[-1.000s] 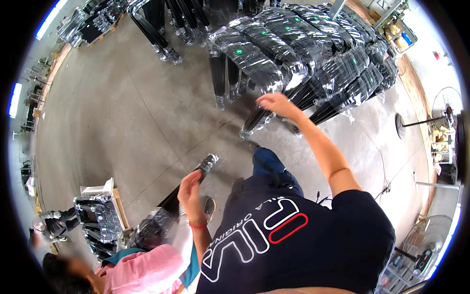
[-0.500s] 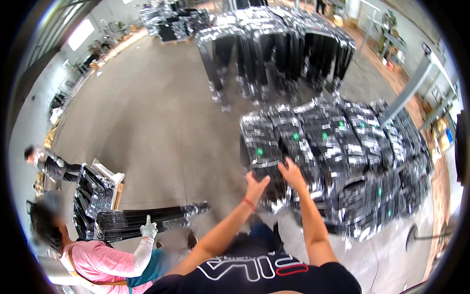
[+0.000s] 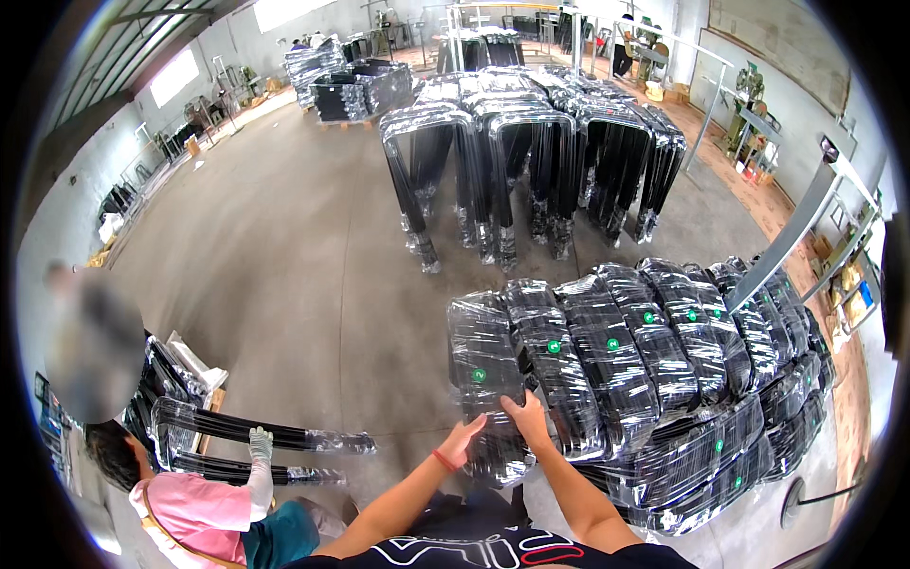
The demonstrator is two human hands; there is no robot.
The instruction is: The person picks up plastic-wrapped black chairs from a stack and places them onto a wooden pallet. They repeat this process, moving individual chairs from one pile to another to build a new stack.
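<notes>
A black frame part wrapped in clear plastic film, with a small green sticker, leans at the left end of a row of similar wrapped parts. My left hand presses against its lower left edge. My right hand grips its lower right edge, fingers curled on the film. Both forearms come up from the bottom of the view.
A co-worker in a pink shirt and white glove holds long wrapped black bars at the lower left. Tall wrapped black U-shaped frames stand behind on the grey concrete floor. A grey metal post rises at the right.
The view has tilted up and steadied. Both my hands stay on the leftmost wrapped part; one second ago only my right hand reached the stack while my left held a dark object low.
</notes>
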